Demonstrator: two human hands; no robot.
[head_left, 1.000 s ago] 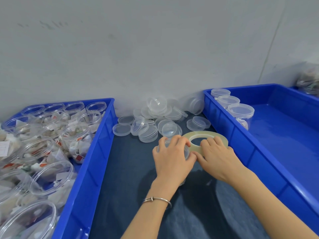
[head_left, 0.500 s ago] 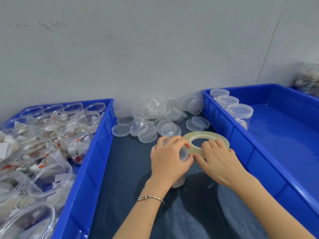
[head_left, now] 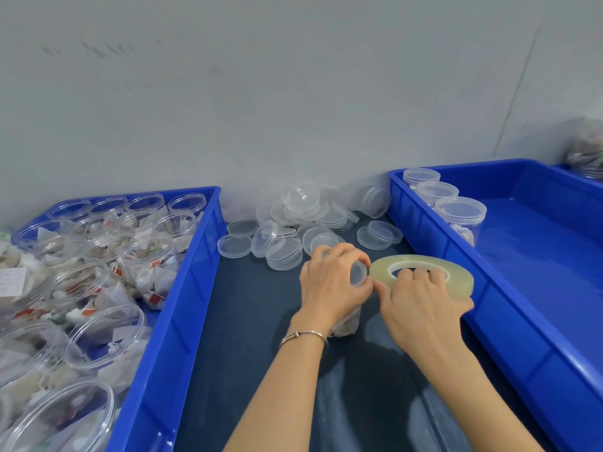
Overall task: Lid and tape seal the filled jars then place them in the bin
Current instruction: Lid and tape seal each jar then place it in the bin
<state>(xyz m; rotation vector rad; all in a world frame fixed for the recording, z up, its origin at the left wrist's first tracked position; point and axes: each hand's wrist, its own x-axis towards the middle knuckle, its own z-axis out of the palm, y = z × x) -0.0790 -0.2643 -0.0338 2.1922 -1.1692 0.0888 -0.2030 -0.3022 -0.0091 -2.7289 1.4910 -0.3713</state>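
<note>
My left hand [head_left: 332,282] grips a clear lidded jar [head_left: 348,324] standing on the dark table mat, fingers curled over its lid. Only the lid edge and the lower jar show. My right hand [head_left: 421,305] holds a wide roll of clear tape [head_left: 456,278], fingers hooked through its core, thumb touching the jar's lid edge beside my left thumb. The blue bin on the right [head_left: 502,308] holds three lidded jars [head_left: 460,213] at its far left corner. A blue bin on the left [head_left: 192,269] is packed with several open filled jars [head_left: 146,259].
A heap of loose clear lids [head_left: 293,230] lies on the mat against the grey wall, between the two bins. A further blue bin edge with bagged items [head_left: 587,154] sits at the far right. The dark mat [head_left: 248,337] runs toward me between the bins.
The tape roll has shifted right, away from the jar, with my right hand. My left hand has stayed on the jar's lid, turning slightly.
</note>
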